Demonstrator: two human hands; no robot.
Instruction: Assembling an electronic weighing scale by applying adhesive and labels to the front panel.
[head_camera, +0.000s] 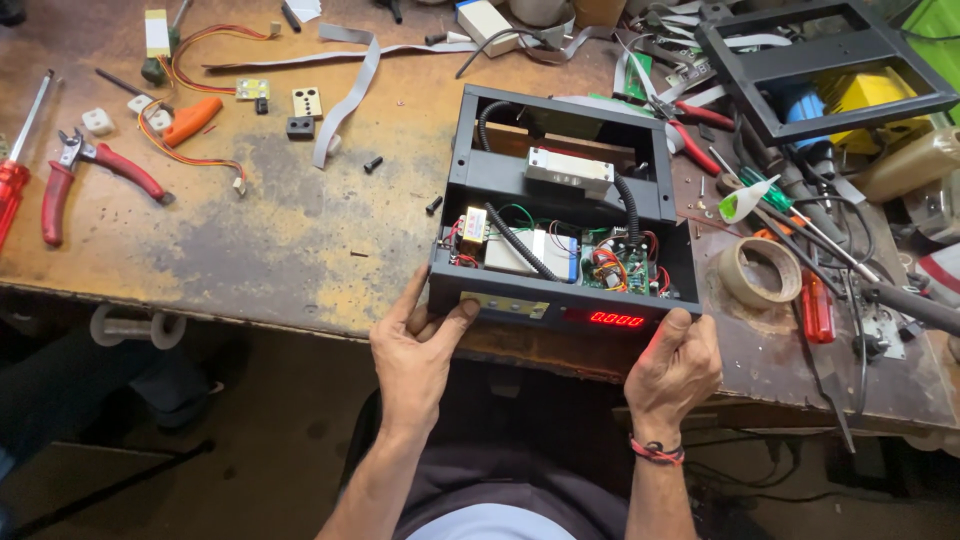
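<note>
Both hands, left hand (415, 345) and right hand (675, 365), grip the open scale housing's (560, 300) front corners.

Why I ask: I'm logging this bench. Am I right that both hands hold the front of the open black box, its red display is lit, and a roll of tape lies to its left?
Not quite: the head view shows the roll of tape to the right of the open black box. The left hand and right hand do hold its front, and the red display is lit.
</note>
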